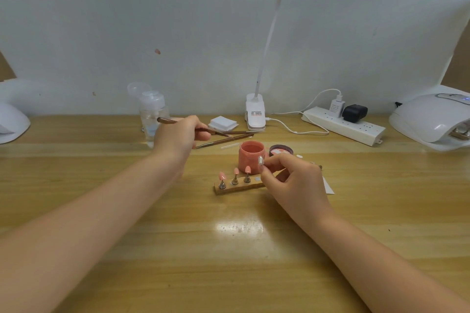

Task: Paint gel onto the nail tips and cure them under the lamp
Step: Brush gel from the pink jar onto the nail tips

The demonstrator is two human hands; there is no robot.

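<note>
My left hand (180, 134) holds a thin rose-gold brush (218, 132), its tip pointing right above the table. My right hand (292, 175) pinches a small stand with an unpainted clear nail tip (261, 160) on it, just right of the open pink gel jar (252, 157). In front of the jar lies a wooden holder (239, 188) carrying three pink nail tips (236, 171) on metal stands. The jar's lid (281, 151) rests behind my right hand. A white curing lamp (429, 122) stands at the far right of the table.
Two more brushes (223, 142) lie behind the jar. A clear pump bottle (151, 114), a stack of white pads (223, 123), a clip desk lamp (255, 115) and a power strip (343, 126) line the back. Another white lamp (11, 122) sits far left.
</note>
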